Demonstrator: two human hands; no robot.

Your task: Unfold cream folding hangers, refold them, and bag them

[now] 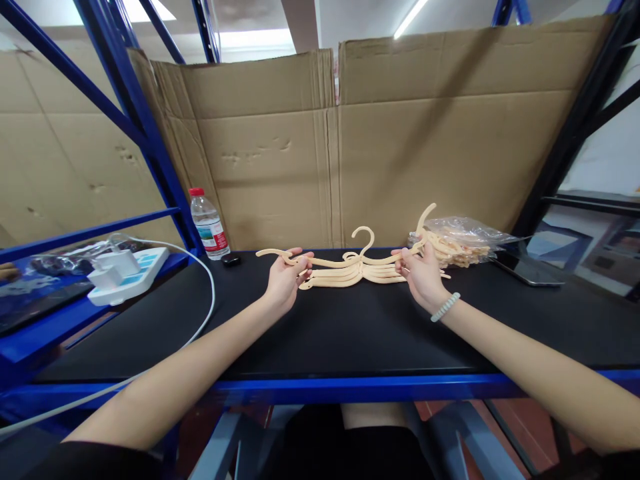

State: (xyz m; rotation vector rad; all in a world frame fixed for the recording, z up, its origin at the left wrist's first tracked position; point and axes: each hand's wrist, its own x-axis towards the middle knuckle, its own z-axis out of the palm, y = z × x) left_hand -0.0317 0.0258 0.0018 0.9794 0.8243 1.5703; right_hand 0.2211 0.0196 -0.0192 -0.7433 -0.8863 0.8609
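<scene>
A stack of several cream plastic hangers (357, 268) lies on the black table top (350, 327), hooks pointing away from me. My left hand (284, 280) is closed on the left ends of the hangers. My right hand (423, 275) is closed on their right ends; a white coiled band sits on that wrist. Behind my right hand a clear plastic bag (463, 240) holds more cream hangers, with one hook sticking up out of it.
A water bottle with a red cap (209, 223) stands at the back left beside a small black object (231, 260). A white power strip (125, 272) with a cable lies on the blue shelf at left. A dark tablet (530, 268) lies at right. Cardboard sheets (400, 133) wall the back.
</scene>
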